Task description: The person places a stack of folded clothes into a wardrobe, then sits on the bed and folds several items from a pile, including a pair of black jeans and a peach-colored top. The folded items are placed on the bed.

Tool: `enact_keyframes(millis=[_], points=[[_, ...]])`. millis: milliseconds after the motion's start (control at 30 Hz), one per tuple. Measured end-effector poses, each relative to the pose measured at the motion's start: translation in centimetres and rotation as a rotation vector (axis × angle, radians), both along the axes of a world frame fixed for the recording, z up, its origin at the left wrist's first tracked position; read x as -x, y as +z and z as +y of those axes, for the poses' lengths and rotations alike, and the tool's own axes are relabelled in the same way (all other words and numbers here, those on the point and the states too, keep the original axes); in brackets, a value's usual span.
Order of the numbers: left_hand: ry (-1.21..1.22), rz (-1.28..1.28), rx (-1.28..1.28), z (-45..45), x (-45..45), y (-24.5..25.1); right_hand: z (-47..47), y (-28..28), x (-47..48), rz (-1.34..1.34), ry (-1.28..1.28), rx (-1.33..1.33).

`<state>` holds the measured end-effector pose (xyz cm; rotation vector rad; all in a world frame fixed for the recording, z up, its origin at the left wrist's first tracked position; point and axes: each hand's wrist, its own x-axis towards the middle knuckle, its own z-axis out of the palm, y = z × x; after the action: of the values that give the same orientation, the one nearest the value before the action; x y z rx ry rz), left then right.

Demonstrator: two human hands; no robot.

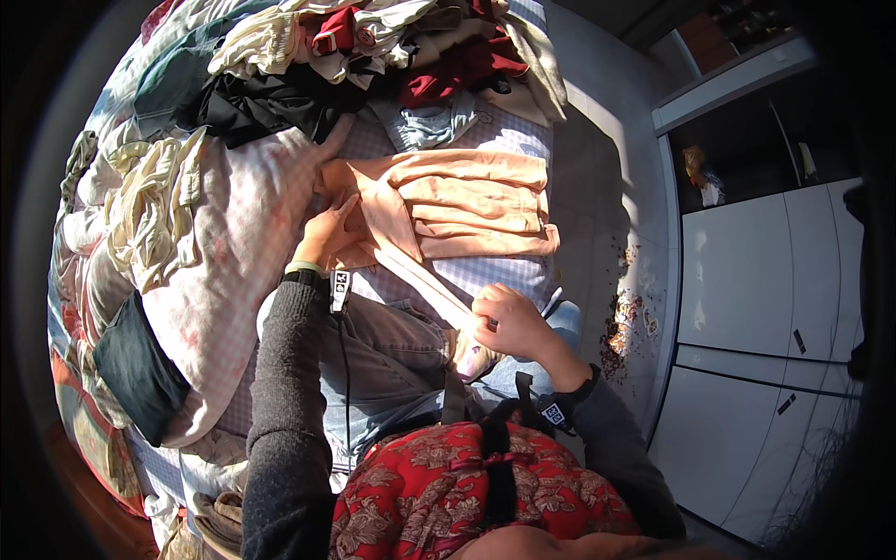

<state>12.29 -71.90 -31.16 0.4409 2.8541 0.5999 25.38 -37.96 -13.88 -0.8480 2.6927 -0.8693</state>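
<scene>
A peach long-sleeved garment lies spread on the checked bedsheet before me, its body running to the right in loose folds. My left hand rests on the garment's left part, fingers spread and pressing on the cloth. My right hand is closed on the end of one peach sleeve, which stretches diagonally down from the garment towards my lap. Light blue denim with an elastic waist lies just above the garment.
Piled clothes, including black cloth and dark red cloth, cover the bed's far side. A pink-and-white quilt bears a cream garment and folded dark cloth. White cabinets stand right, beyond floor litter.
</scene>
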Motion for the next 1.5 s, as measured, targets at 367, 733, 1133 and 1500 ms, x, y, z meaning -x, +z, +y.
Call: enact_keyframes(millis=[367,733,1133,1500], points=[[0.147,-0.361,-0.577,-0.9,1.0,0.1,2.7,2.3,10.5,-0.351,-0.237,0.082],[0.324,-0.037,-0.512,-0.3,1.4,-0.2,7.3,-14.0,21.2,-0.319,-0.665,0.414],[0.303,-0.009,-0.418,1.0,1.6,2.5,12.2,-16.2,21.2,-0.137,-0.877,0.184],[-0.278,-0.160,-0.431,15.2,-0.1,7.3,18.4,-22.4,15.5,-0.319,-1.213,0.381]])
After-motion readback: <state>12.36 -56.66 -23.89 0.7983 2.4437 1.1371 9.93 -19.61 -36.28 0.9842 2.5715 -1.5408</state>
